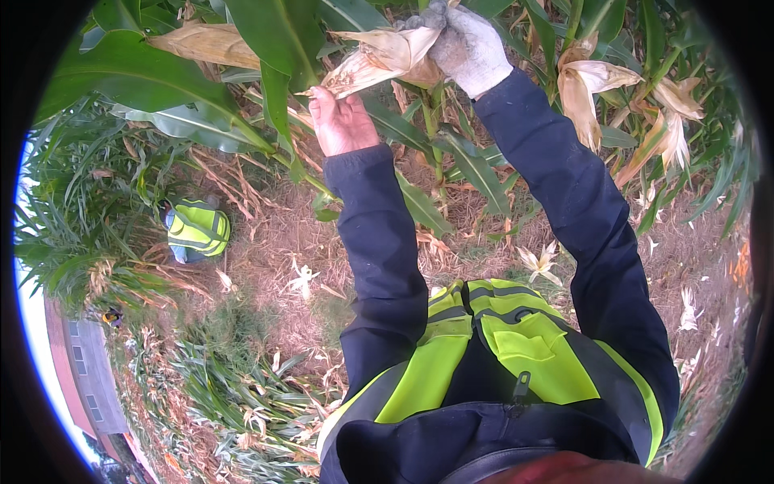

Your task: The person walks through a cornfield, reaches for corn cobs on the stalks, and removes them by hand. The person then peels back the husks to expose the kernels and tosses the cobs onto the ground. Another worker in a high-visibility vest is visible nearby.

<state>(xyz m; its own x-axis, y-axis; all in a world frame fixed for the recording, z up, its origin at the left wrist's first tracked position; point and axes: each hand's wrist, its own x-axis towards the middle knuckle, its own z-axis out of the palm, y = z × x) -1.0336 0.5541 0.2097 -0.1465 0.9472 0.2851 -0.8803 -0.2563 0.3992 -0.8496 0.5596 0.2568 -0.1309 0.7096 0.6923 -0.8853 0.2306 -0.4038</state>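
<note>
A corn ear in dry, pale husk (381, 57) hangs slantwise between my hands at the top of the view. My bare left hand (343, 118) pinches the husk's narrow tip between thumb and fingers. In a soiled white work glove, my right hand (468, 45) grips the thick end near the green corn stalk (432, 121); some of its fingers are hidden by the husk and the picture's top edge. Another dry-husked ear (208, 45) is at the upper left, partly behind a broad green leaf (278, 30). Opened, empty-looking husks (583, 91) hang at the upper right.
Corn plants (91, 199) stand at the left, where a person in a yellow vest (199, 228) is low beside them. Another person (112, 317) is farther off. Loose husks (538, 263) lie on the straw-covered ground (266, 260). Flattened stalks (242, 387) lie at the lower left, near a building (91, 369).
</note>
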